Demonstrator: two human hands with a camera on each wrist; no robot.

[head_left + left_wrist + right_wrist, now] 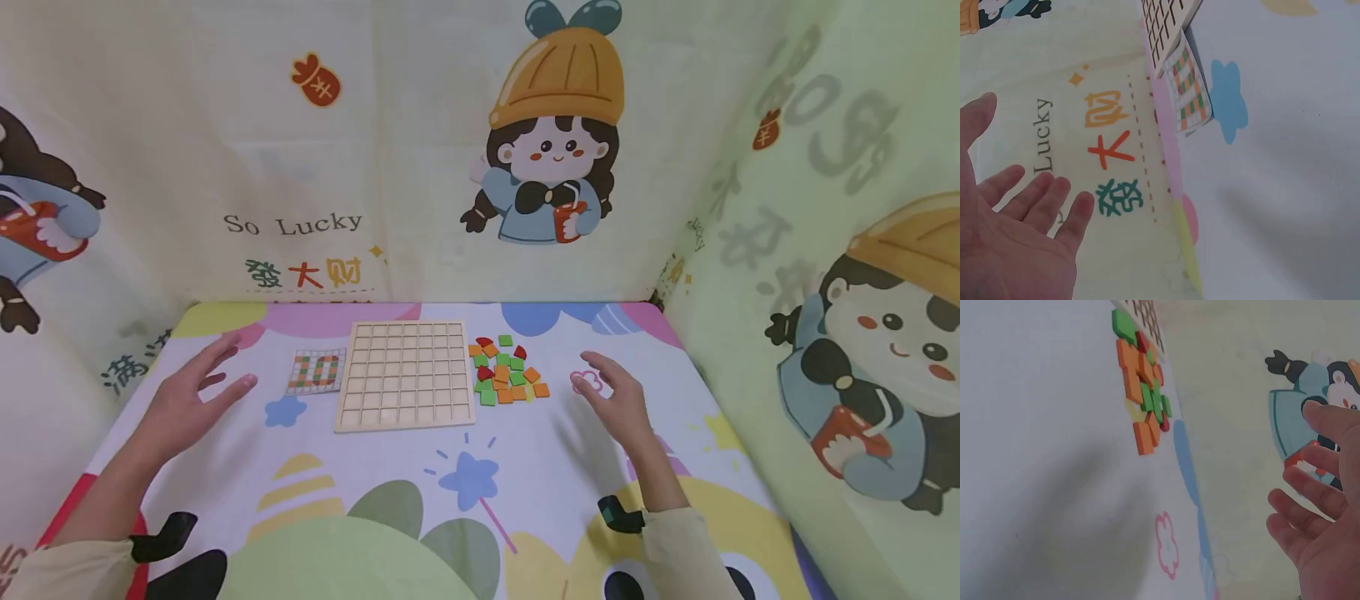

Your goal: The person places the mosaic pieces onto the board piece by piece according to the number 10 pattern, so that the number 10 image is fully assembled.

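Flanking the unfilled wooden grid board [405, 375], left hand [182, 408] and right hand [621, 407] hovered, grips released, the colored tiles [501, 374] seemingly all unplaced.

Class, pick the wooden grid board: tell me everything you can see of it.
The board is pale and looks wooden, roughly square, with a plain raised border. Thin raised ridges divide it into rows of small square compartments, all empty. It lies flat on the printed cloth, between the patterned card on its left and the coloured tiles on its right. Whether card or tiles actually touch its edges is unclear. Neither the left hand nor the right hand touches it.
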